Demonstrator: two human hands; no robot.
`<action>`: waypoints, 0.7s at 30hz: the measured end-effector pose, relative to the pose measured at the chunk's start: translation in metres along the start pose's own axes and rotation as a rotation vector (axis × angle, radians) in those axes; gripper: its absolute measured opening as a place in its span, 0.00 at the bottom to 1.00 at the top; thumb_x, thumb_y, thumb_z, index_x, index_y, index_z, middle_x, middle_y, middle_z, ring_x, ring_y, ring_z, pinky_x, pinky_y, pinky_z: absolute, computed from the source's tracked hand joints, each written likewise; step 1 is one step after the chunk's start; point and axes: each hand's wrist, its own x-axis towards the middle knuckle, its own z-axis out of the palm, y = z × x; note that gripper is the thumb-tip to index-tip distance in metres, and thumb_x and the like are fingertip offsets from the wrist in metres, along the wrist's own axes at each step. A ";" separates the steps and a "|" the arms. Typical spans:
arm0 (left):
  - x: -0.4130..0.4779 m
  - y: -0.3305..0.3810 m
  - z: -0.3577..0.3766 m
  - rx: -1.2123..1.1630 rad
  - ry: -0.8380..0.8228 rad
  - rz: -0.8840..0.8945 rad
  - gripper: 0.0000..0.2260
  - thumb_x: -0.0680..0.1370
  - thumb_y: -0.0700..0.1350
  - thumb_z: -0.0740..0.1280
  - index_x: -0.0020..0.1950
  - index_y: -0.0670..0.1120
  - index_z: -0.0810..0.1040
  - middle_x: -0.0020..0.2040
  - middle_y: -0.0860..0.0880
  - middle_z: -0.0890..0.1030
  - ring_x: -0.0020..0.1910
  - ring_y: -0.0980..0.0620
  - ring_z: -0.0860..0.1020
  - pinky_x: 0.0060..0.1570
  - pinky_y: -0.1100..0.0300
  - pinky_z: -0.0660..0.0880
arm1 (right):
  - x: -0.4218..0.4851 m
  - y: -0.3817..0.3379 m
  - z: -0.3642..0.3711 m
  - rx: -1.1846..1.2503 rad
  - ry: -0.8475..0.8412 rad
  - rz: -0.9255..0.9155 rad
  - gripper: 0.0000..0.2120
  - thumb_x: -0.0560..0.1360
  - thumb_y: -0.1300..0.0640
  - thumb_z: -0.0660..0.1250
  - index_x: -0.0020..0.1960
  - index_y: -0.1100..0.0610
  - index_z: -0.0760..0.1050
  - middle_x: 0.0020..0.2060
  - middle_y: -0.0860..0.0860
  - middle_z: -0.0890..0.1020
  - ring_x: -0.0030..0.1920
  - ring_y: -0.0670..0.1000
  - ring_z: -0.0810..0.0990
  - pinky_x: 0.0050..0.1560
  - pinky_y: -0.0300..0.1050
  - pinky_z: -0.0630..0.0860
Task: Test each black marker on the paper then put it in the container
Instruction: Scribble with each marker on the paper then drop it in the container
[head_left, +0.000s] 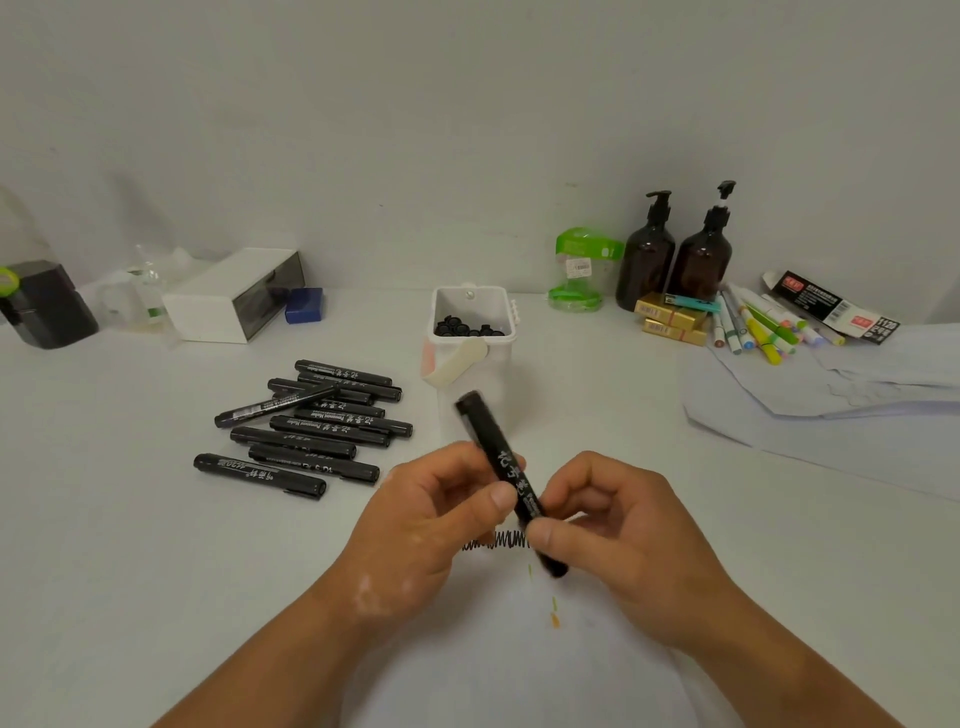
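Both hands hold one black marker (496, 452) with white lettering, tilted from upper left to lower right above the white paper (519, 660). My left hand (431, 514) pinches its barrel near the middle. My right hand (613, 525) grips the lower end, where the cap sits. A black zigzag scribble (498, 540) shows on the paper between my hands. Several black markers (311, 426) lie in a pile at the left. The white container (474, 332) stands behind the held marker with several black markers upright inside.
A white box (234, 296) and a blue box (304, 305) stand at the back left. Two brown pump bottles (675, 260), gold boxes (670, 317) and coloured markers (763, 327) are at the back right. Loose paper sheets (831, 405) lie at the right.
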 end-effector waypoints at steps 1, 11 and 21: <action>-0.001 0.000 0.001 0.021 -0.028 -0.002 0.14 0.72 0.50 0.73 0.54 0.47 0.84 0.46 0.47 0.84 0.43 0.51 0.80 0.44 0.59 0.76 | -0.001 0.001 0.003 -0.014 -0.018 0.002 0.11 0.65 0.50 0.78 0.41 0.52 0.80 0.38 0.54 0.87 0.36 0.58 0.85 0.43 0.56 0.83; -0.001 0.009 -0.006 0.258 -0.033 -0.032 0.07 0.78 0.47 0.66 0.52 0.51 0.84 0.39 0.51 0.83 0.40 0.58 0.79 0.43 0.67 0.75 | 0.002 -0.002 -0.014 -0.077 0.117 -0.077 0.11 0.66 0.46 0.73 0.48 0.42 0.81 0.35 0.53 0.83 0.33 0.47 0.79 0.36 0.41 0.77; -0.002 0.006 -0.011 0.424 -0.132 -0.052 0.07 0.79 0.48 0.68 0.52 0.53 0.85 0.37 0.51 0.83 0.38 0.56 0.78 0.42 0.63 0.75 | 0.001 0.003 -0.019 -0.267 0.060 -0.118 0.10 0.70 0.44 0.71 0.49 0.43 0.83 0.39 0.48 0.84 0.34 0.52 0.78 0.36 0.51 0.78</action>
